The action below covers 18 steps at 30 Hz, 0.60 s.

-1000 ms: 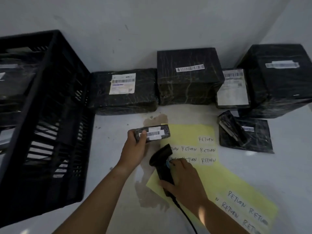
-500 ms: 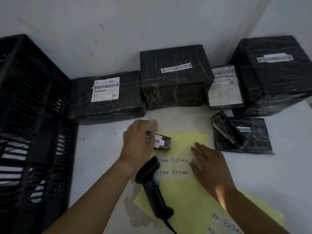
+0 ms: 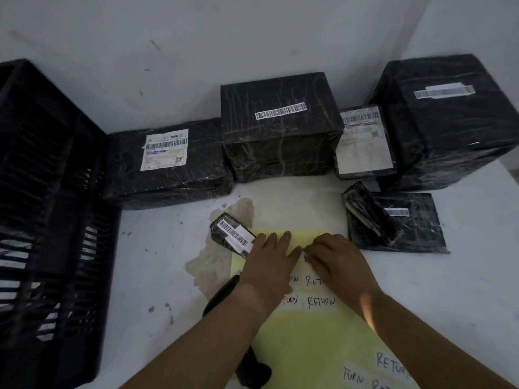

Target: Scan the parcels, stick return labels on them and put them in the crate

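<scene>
So, small parcel (image 3: pixel 233 238) lies on table by label sheet (image 3: pixel 303 346) corner, unlabelled. Left hand (image 3: pixel 271 262) presses sheet, fingers straight; right hand (image 3: pixel 335 259) works at a label, pinch unclear. Wall parcels (image 3: pixel 280 130) and crate (image 3: pixel 56 192) still wait.

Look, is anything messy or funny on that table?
Yes. A brownish stain spreads over the white table beneath the small parcel and yellow label sheet. It looks like a dried spill.

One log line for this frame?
phase: label peel | left hand: flat on yellow sheet | right hand: fingertips at RETURN label, grip unclear | small parcel: on table, barcode up | scanner: on table
</scene>
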Each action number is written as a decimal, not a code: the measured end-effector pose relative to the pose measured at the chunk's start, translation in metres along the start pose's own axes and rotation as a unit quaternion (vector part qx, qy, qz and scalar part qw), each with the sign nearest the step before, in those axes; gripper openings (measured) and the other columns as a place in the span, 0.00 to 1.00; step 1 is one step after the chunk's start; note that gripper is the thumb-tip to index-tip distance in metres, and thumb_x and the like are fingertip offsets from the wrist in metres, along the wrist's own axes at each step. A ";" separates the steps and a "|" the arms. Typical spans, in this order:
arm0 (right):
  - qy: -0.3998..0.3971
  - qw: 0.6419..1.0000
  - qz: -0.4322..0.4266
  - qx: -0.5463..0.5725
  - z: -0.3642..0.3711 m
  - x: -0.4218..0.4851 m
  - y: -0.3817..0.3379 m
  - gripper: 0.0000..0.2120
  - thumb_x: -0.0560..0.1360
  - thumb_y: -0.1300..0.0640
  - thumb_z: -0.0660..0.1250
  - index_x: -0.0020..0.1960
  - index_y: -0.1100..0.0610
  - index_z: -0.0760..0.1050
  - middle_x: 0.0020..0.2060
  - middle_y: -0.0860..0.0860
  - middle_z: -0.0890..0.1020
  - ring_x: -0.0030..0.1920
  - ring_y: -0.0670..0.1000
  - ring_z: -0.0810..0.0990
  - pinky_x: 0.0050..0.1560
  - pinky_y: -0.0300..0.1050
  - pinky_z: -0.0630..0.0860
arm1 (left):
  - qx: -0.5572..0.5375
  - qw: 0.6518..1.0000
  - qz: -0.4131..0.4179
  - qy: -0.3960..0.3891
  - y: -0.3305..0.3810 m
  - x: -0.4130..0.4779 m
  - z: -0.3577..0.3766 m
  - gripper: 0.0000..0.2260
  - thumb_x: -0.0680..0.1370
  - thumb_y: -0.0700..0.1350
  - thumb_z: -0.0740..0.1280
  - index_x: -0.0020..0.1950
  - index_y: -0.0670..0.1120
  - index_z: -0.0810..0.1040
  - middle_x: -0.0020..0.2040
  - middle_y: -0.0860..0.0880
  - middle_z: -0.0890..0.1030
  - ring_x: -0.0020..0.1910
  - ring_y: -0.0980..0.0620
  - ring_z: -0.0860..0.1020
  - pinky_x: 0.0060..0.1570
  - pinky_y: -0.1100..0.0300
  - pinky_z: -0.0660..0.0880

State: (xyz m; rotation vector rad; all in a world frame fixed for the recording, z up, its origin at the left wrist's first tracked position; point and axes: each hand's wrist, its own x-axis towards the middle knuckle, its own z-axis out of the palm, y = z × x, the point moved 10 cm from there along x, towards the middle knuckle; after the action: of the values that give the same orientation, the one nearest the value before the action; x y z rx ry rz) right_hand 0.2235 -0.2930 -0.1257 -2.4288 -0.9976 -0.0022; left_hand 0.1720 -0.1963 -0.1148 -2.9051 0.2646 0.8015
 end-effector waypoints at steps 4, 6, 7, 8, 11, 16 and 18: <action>0.017 1.000 -0.003 0.010 -0.002 0.000 -0.001 0.04 0.78 0.56 0.69 0.50 0.54 0.82 0.46 0.48 0.80 0.44 0.52 0.75 0.45 0.50 0.75 | 0.007 1.000 -0.008 0.001 0.000 0.003 -0.002 0.37 0.80 0.58 0.66 0.83 0.50 0.52 0.82 0.42 0.48 0.80 0.39 0.50 0.77 0.45 0.45; 0.024 1.000 -0.007 0.015 -0.003 -0.002 -0.001 0.04 0.78 0.57 0.69 0.50 0.54 0.82 0.47 0.48 0.80 0.45 0.52 0.75 0.46 0.49 0.74 | 0.011 1.000 -0.012 0.001 0.001 0.003 -0.004 0.37 0.80 0.59 0.66 0.83 0.50 0.52 0.82 0.42 0.48 0.81 0.38 0.47 0.77 0.44 0.42; 0.027 0.999 -0.009 0.018 -0.002 -0.002 0.000 0.04 0.78 0.57 0.69 0.51 0.54 0.82 0.47 0.48 0.80 0.45 0.51 0.75 0.47 0.48 0.73 | 0.013 1.000 -0.014 0.001 0.000 0.002 -0.003 0.37 0.80 0.59 0.66 0.83 0.51 0.51 0.83 0.42 0.48 0.81 0.38 0.46 0.77 0.43 0.41; 0.028 0.999 -0.010 0.023 -0.002 -0.003 0.000 0.04 0.78 0.57 0.70 0.51 0.54 0.82 0.47 0.48 0.80 0.46 0.51 0.75 0.48 0.48 0.73 | 0.014 1.000 -0.017 0.000 0.000 0.002 -0.002 0.37 0.80 0.60 0.66 0.83 0.51 0.51 0.83 0.42 0.48 0.81 0.38 0.45 0.77 0.43 0.40; 0.027 0.999 -0.017 0.035 -0.002 -0.004 0.000 0.04 0.78 0.57 0.69 0.51 0.54 0.82 0.47 0.47 0.80 0.46 0.50 0.75 0.48 0.47 0.73 | 0.005 1.000 -0.023 0.001 -0.001 0.001 0.001 0.38 0.80 0.60 0.66 0.83 0.52 0.50 0.83 0.44 0.47 0.81 0.38 0.42 0.77 0.42 0.38; 0.032 0.999 -0.019 0.037 -0.001 -0.004 0.001 0.11 0.80 0.52 0.63 0.53 0.53 0.83 0.48 0.47 0.81 0.45 0.50 0.76 0.47 0.47 0.73 | 0.017 0.999 -0.037 0.003 -0.005 0.002 0.002 0.39 0.79 0.62 0.66 0.83 0.50 0.50 0.83 0.46 0.47 0.81 0.38 0.42 0.77 0.40 0.40; 0.029 0.999 -0.019 0.034 -0.001 -0.004 0.001 0.12 0.80 0.51 0.62 0.53 0.52 0.83 0.48 0.47 0.81 0.46 0.50 0.77 0.46 0.46 0.72 | 0.029 0.999 -0.041 0.001 -0.006 0.003 0.002 0.40 0.79 0.63 0.65 0.83 0.51 0.50 0.83 0.46 0.47 0.81 0.38 0.42 0.76 0.40 0.40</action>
State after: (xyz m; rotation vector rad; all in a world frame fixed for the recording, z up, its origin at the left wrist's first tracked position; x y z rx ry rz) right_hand 0.2216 -0.2964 -0.1264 -2.3351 -1.0007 -0.0518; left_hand 0.1743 -0.1900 -0.1179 -2.8414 0.1663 0.7663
